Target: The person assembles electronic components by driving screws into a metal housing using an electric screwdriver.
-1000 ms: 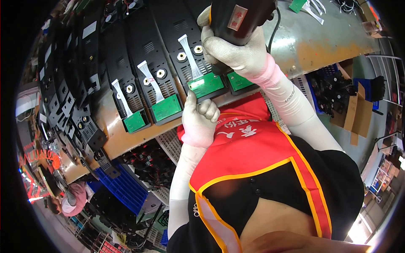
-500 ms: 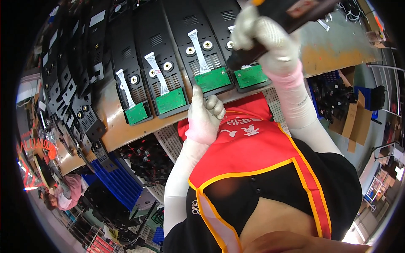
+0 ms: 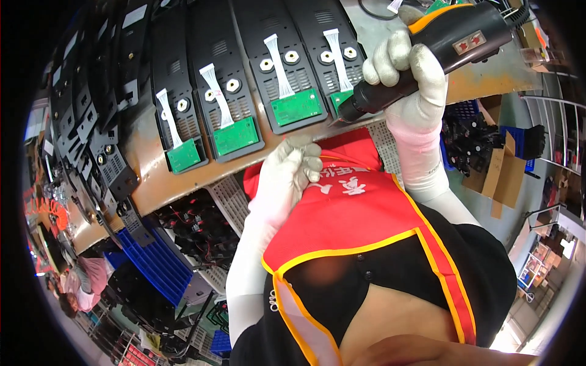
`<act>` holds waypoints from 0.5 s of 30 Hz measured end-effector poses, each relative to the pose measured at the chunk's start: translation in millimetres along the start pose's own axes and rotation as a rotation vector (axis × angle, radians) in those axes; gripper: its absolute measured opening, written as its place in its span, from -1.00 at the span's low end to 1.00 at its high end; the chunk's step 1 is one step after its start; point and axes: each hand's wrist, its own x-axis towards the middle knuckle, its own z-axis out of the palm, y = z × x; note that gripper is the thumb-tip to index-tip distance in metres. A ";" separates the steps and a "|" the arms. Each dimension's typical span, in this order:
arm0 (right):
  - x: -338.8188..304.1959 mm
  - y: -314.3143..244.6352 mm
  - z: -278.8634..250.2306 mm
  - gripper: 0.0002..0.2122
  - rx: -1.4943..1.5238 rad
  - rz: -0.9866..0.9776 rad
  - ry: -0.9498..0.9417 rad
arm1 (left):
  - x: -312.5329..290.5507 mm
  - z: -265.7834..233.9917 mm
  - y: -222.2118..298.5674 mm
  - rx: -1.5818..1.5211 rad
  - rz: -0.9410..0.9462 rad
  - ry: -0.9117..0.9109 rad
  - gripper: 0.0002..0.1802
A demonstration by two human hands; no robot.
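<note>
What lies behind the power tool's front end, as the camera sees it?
Behind the power tool in the right hand, part of a green circuit board shows on a black panel. The board's right side is covered and cannot be seen.

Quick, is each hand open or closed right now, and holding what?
Left hand: fingers loosely closed; whether anything small is inside cannot be told.
Right hand: closed, holding a dark power tool.
</note>
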 end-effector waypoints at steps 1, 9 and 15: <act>-1.2 0.3 5.3 -0.90 0.011 0.001 0.037 | 2.4 3.3 1.4 0.052 0.002 -0.026 -0.76; -11.1 2.2 21.1 -0.76 -0.135 0.110 -0.041 | 19.7 -9.1 -15.3 -0.073 -0.002 -0.208 -0.73; -9.9 11.0 17.4 -0.75 -0.093 0.105 -0.084 | 20.4 -9.4 -17.5 -0.135 0.031 -0.173 -0.70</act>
